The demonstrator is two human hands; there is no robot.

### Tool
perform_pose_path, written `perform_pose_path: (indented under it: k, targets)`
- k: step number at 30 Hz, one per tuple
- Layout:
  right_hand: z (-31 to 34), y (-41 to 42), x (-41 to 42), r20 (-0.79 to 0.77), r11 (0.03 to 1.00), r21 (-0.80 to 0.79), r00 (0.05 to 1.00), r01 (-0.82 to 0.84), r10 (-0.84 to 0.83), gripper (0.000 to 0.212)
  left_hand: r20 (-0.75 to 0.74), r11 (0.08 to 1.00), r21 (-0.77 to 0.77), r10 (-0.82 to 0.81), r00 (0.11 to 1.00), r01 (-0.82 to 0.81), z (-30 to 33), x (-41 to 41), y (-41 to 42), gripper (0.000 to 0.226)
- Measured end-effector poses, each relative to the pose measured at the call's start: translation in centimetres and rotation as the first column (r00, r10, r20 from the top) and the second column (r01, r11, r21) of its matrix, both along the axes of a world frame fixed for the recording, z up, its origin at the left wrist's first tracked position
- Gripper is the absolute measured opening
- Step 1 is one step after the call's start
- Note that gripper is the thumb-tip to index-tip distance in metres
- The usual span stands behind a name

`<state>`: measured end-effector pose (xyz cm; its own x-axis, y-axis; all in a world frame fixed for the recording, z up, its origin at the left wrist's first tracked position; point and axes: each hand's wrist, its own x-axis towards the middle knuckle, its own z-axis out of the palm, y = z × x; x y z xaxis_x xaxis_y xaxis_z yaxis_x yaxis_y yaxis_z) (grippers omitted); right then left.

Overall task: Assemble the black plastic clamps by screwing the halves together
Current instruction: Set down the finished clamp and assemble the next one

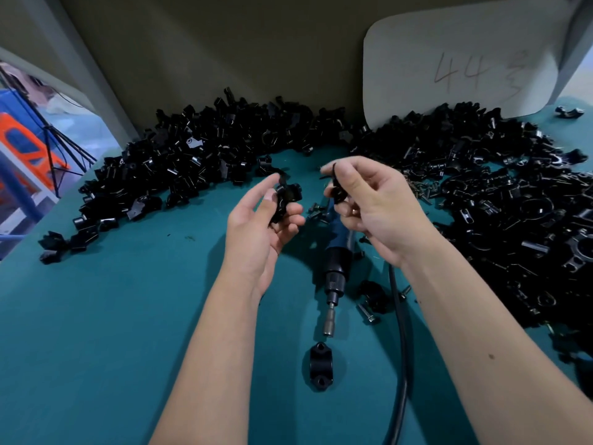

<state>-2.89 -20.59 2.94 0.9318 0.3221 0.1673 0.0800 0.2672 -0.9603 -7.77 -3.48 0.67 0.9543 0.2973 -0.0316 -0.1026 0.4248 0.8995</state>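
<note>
Head view shows the left hand curled round a black clamp half, raised above the middle of the teal table. Just beside it, the right hand pinches another black clamp piece between thumb and fingers. Below them lie a screwdriver and a lone clamp half. Heaps of black parts line the far edge and right side.
</note>
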Motion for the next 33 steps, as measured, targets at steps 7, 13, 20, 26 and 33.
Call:
perform_pose_path:
  k: [7, 13, 20, 26, 33]
  targets:
    - [-0.4, 1.0, -0.3, 0.182, 0.997, 0.005, 0.980, 0.080, -0.080, 0.011, 0.062, 0.988, 0.012, -0.156, 0.986, 0.155, 0.5, -0.6, -0.3, 0.038]
    - [-0.5, 0.4, 0.1, 0.150, 0.995, -0.067, 0.985, -0.077, 0.087, 0.019, 0.089, 0.986, 0.121, -0.126, 0.988, 0.115, 0.3, -0.5, -0.7, 0.035]
    - [-1.1, 1.4, 0.2, 0.135, 0.998, -0.063, 0.991, 0.002, 0.007, 0.007, 0.114, 0.994, 0.055, -0.097, 0.989, 0.091, 0.3, -0.4, -0.2, 0.037]
    - [-1.5, 2.7, -0.3, 0.283, 0.982, -0.176, 0.959, 0.074, -0.022, 0.027, 0.118, 0.998, -0.049, -0.032, 0.993, 0.038, 0.3, -0.1, -0.4, 0.031]
    - [-1.3, 2.7, -0.2, 0.265, 0.974, -0.131, 0.954, 0.182, -0.142, 0.013, 0.077, 0.999, -0.053, 0.005, 0.997, -0.001, 0.0, 0.1, -0.2, 0.034]
